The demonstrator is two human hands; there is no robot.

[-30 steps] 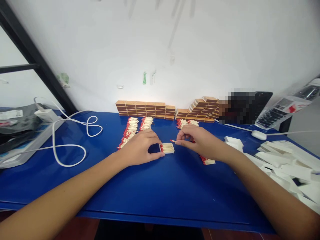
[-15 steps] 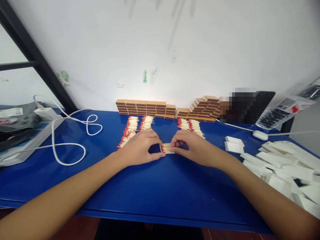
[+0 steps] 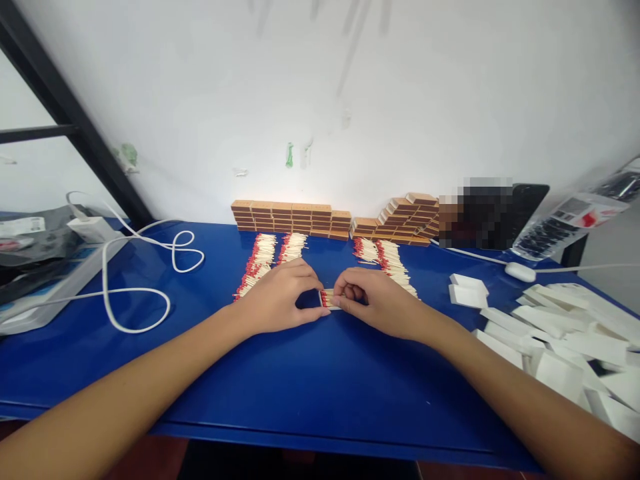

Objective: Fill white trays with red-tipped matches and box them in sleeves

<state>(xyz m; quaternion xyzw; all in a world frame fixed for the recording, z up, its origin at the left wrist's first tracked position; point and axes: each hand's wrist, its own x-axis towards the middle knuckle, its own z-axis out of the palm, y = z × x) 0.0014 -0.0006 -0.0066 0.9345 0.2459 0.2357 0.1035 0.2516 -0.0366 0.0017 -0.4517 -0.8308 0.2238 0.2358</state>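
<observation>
A small white matchbox tray [image 3: 326, 308] lies on the blue table between my hands, with red-tipped matches [image 3: 328, 297] in it. My left hand [image 3: 283, 293] grips the tray's left end between thumb and fingers. Over the tray's right part, the fingers of my right hand [image 3: 375, 297] are pinched on the pale match sticks and hide that end. Beyond my left hand lie two rows of loose matches [image 3: 263, 250], heads to the left. Two more rows of matches [image 3: 393, 257] lie behind my right hand.
Stacked brown matchboxes [image 3: 290, 217] line the wall. At right are a heap of white trays [image 3: 565, 333], a black phone-like object [image 3: 530, 213] and a plastic bottle [image 3: 560, 223]. A white cable [image 3: 135, 291] loops at left beside a grey bag [image 3: 40, 237].
My right hand has shifted slightly left along the tray, covering more of it. More of the right-hand match rows shows. The left hand holds its place.
</observation>
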